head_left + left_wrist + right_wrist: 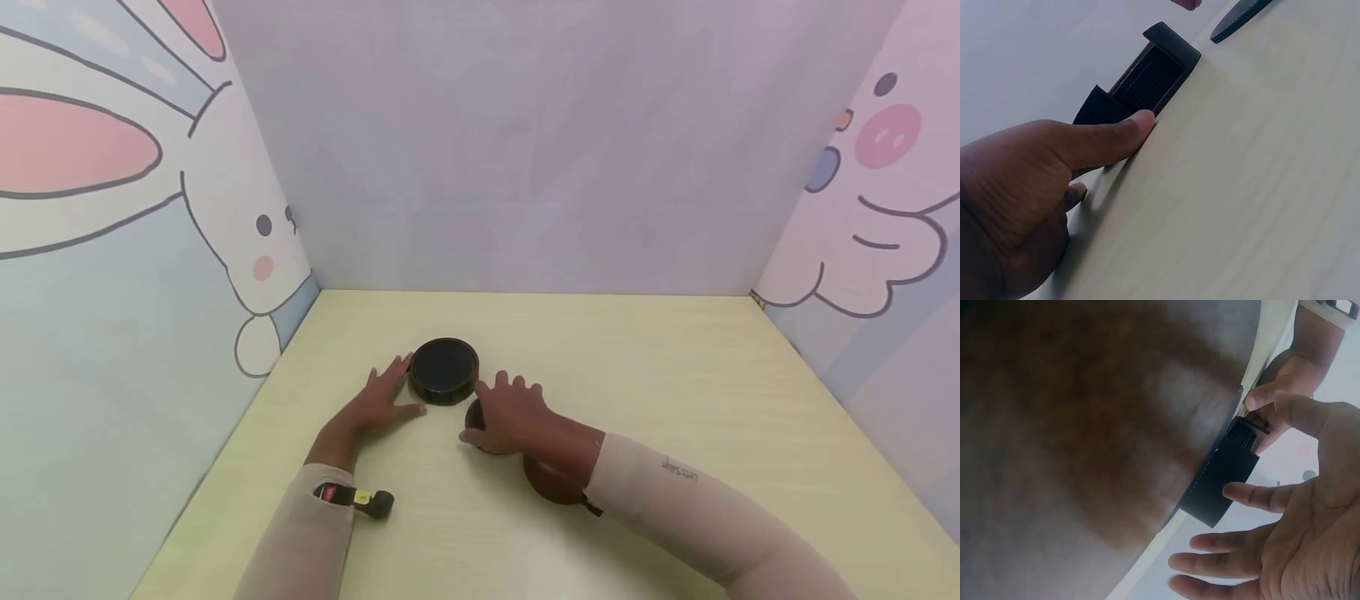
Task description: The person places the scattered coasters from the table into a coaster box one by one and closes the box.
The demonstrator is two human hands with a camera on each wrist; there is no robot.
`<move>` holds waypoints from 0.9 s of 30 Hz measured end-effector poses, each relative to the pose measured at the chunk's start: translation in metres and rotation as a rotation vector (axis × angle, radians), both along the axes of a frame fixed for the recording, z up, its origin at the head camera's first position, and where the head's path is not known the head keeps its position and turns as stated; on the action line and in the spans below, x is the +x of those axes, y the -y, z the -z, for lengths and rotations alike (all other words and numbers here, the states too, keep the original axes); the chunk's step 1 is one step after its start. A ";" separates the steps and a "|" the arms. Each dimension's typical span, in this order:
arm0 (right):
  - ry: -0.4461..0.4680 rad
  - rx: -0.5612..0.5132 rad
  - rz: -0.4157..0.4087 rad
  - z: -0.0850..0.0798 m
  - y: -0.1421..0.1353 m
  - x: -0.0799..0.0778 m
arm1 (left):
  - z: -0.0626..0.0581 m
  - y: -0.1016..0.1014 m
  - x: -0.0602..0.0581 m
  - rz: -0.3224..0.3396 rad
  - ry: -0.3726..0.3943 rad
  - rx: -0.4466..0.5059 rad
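Observation:
A round black holder (pixel 444 371) stands on the table, and the left wrist view shows a stack of thin discs through the slot in its side. My left hand (pixel 377 406) is at its left side, fingers and thumb spread, with the thumb (pixel 1110 140) overlapping the holder's lower edge in that view. Just nearer to me is a flat black disc like a coaster (pixel 1241 20), with stitching along its edge. My right hand (pixel 510 412) reaches over this disc with fingers spread, thumb and index finger at opposite sides of it. The hand hides much of the disc.
A brown round disc (pixel 551 482) lies on the pale table (pixel 675 358), partly under my right forearm. Cartoon-printed panels stand to the left (pixel 135 350) and right (pixel 885 250), and a plain pale panel (pixel 510 150) closes off the back.

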State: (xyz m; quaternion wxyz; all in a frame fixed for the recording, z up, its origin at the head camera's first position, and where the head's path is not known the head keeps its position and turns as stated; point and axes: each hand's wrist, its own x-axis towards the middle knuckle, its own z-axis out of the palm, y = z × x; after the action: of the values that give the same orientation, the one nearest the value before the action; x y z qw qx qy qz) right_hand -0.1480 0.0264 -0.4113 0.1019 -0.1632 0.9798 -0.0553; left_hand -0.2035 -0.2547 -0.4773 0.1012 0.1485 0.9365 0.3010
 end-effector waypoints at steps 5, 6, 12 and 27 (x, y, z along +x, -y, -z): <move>0.065 -0.015 -0.023 0.001 -0.002 -0.001 | 0.001 -0.001 0.000 -0.006 0.006 0.002; 0.074 -0.019 -0.029 0.001 -0.003 -0.001 | 0.002 -0.001 -0.001 -0.006 0.006 0.002; 0.105 -0.031 -0.067 -0.003 -0.006 -0.002 | 0.002 -0.002 -0.002 -0.012 0.013 0.002; 0.165 -0.036 -0.108 -0.003 -0.007 -0.004 | 0.002 0.000 -0.004 0.031 -0.046 -0.019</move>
State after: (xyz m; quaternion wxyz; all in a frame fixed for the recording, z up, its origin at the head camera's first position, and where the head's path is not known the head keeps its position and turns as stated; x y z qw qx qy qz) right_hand -0.1523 0.0332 -0.4088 0.1820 -0.2125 0.9567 -0.0803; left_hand -0.2074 -0.2547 -0.4793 0.0857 0.1690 0.9390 0.2870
